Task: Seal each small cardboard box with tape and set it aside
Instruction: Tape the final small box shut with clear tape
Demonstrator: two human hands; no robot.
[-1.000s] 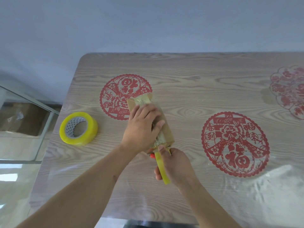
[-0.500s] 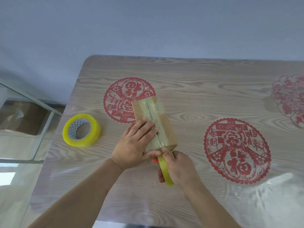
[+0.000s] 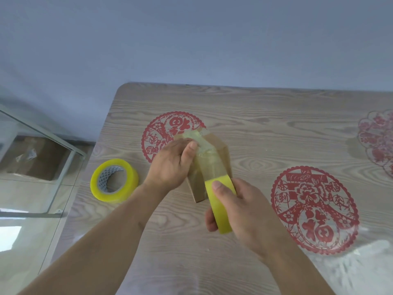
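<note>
Gripping one box, left hand; right hand grips one of two tape rolls.

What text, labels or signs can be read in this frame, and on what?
"福": right red paper-cut, lower centre.
Left red paper-cut: a large character, partly covered by the cardboard box, not surely readable.
Far-right paper-cut: too blurred.
Tape rolls and box: no print visible.
</note>
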